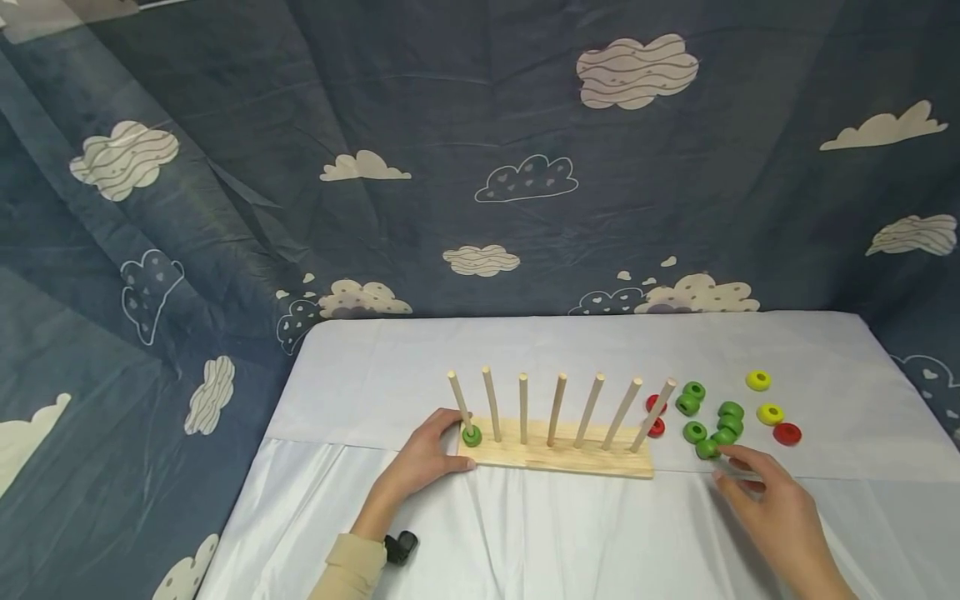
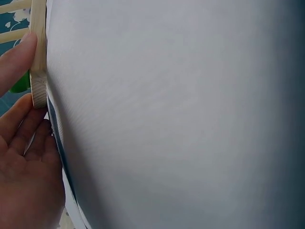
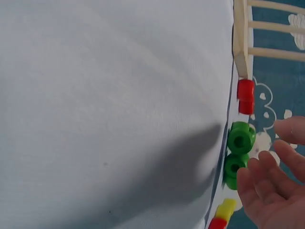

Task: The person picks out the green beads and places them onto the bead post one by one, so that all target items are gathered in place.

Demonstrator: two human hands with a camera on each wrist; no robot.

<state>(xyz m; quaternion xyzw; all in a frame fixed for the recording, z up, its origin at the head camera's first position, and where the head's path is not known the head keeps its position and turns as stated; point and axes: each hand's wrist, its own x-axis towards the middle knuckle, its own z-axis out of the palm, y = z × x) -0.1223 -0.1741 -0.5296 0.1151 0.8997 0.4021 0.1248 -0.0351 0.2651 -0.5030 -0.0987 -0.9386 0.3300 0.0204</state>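
My left hand (image 1: 416, 462) grips the left end of a wooden peg board (image 1: 517, 454), thumb on the front side and fingers at the end and back. Several upright pegs stand in a row on the board. One green bead (image 1: 472, 436) sits low on the leftmost peg. In the left wrist view the thumb lies against the board's edge (image 2: 39, 57). To the right, my right hand (image 1: 780, 508) is beside the nearest green bead (image 1: 707, 449) of a loose cluster; whether it touches is unclear. The right wrist view has nothing between its parted thumb and fingers.
Two red beads (image 1: 656, 427) lie by the board's right end. Further right are two yellow beads (image 1: 770, 414) and another red bead (image 1: 787, 433). A white cloth (image 1: 585, 533) covers the table, with a dark cloud-patterned curtain (image 1: 420, 100) behind.
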